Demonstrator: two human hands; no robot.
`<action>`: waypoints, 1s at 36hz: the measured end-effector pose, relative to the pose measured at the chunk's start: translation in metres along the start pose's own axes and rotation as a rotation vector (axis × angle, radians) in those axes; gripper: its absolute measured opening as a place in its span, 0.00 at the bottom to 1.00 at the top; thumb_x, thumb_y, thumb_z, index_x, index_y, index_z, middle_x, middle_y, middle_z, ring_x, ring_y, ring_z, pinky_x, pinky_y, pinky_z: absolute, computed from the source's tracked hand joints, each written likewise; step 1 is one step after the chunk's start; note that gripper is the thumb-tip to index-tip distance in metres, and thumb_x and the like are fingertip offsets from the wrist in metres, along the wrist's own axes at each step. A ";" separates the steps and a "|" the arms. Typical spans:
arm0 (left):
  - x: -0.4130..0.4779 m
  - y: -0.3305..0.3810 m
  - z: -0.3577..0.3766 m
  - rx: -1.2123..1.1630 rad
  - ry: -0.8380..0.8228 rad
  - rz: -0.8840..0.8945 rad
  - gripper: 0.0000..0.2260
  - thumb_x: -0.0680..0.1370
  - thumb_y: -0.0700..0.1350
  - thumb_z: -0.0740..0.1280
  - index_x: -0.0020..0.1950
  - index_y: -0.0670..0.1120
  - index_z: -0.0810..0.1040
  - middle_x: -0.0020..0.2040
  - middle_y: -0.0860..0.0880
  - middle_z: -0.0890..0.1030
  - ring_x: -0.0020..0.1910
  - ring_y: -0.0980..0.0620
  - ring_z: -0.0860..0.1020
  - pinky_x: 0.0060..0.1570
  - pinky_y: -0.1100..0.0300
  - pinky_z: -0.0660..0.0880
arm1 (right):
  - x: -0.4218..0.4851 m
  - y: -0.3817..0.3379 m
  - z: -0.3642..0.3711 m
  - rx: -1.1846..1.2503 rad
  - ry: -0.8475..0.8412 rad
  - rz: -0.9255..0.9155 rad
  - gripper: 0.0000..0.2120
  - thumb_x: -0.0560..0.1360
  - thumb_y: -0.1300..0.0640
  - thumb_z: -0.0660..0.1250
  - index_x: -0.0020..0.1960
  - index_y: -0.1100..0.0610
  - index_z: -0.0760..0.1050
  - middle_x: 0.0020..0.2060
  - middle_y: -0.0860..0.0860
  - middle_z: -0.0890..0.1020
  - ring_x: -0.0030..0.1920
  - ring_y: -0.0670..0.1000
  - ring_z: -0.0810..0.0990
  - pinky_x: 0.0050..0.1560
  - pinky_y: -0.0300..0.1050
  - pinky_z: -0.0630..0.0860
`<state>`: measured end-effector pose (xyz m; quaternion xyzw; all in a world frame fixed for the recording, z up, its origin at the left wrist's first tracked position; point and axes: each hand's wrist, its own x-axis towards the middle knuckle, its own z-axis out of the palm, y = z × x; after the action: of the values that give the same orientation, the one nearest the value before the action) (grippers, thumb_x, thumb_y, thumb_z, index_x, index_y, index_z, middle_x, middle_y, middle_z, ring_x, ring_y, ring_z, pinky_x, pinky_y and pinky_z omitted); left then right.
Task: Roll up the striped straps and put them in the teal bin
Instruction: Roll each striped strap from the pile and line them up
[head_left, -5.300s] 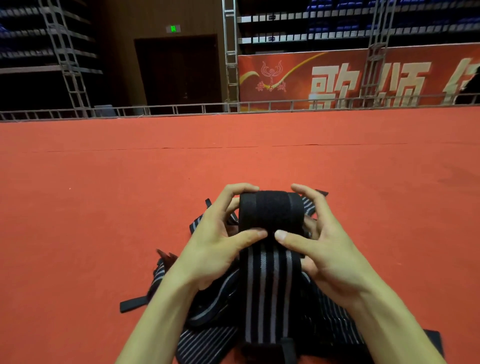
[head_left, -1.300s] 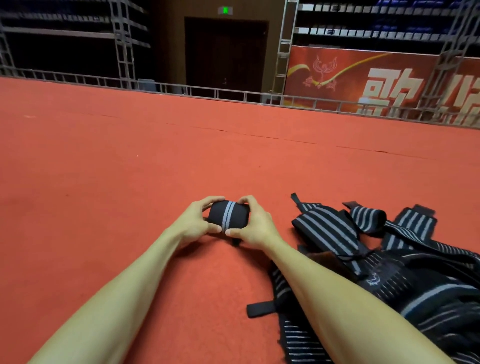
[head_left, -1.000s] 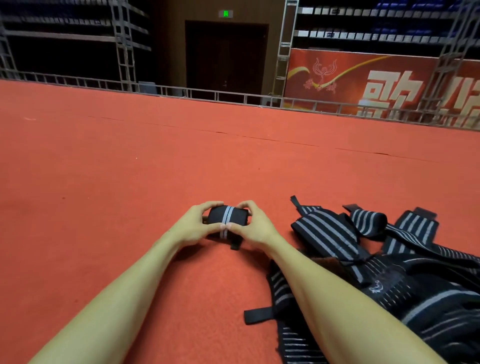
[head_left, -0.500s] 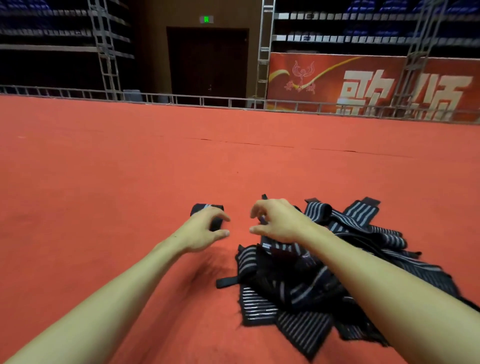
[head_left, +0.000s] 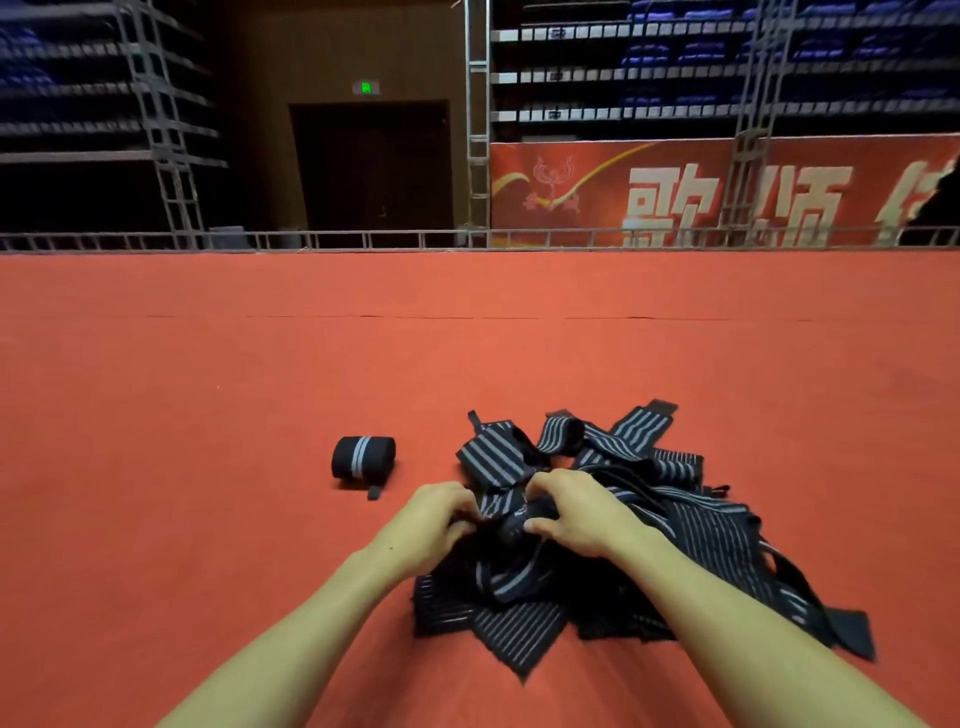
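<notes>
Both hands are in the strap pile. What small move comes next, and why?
Probably pull one strap clear of the pile of straps: the left hand and right hand already grip its tangled top, and only one rolled strap is done.

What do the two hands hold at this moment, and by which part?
Both the left hand and the right hand grip the pile of straps at its top; which part of a strap cannot be told.

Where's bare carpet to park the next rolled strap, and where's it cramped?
Bare red carpet left of the rolled strap and from the strap pile out to the far railing. Only a narrow strip between roll and pile. Crowded: the pile, where left hand and right hand grip straps.
</notes>
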<state>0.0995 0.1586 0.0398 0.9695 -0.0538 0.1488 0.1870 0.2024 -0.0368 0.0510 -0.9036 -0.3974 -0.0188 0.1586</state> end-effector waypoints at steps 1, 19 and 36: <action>-0.002 0.000 0.000 -0.021 0.018 -0.016 0.04 0.77 0.37 0.69 0.50 0.42 0.81 0.47 0.49 0.80 0.49 0.50 0.78 0.50 0.63 0.71 | 0.000 0.001 0.000 0.003 0.004 0.002 0.18 0.74 0.47 0.71 0.60 0.53 0.75 0.57 0.51 0.79 0.60 0.52 0.76 0.60 0.47 0.72; -0.032 0.019 -0.040 -0.191 0.031 -0.005 0.02 0.80 0.40 0.64 0.48 0.46 0.74 0.45 0.52 0.81 0.44 0.52 0.78 0.47 0.51 0.75 | -0.012 -0.029 -0.007 0.265 0.252 -0.324 0.10 0.72 0.54 0.75 0.52 0.54 0.79 0.59 0.45 0.80 0.61 0.43 0.73 0.62 0.25 0.60; -0.040 0.061 -0.038 -0.460 0.120 -0.137 0.10 0.79 0.39 0.68 0.53 0.48 0.68 0.47 0.51 0.81 0.45 0.52 0.81 0.52 0.50 0.78 | -0.040 -0.036 -0.012 0.405 0.367 -0.309 0.08 0.75 0.60 0.66 0.49 0.47 0.77 0.43 0.43 0.83 0.45 0.41 0.80 0.49 0.37 0.76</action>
<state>0.0409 0.1186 0.0826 0.8923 -0.0091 0.1769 0.4153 0.1502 -0.0458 0.0660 -0.7640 -0.4905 -0.1262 0.3998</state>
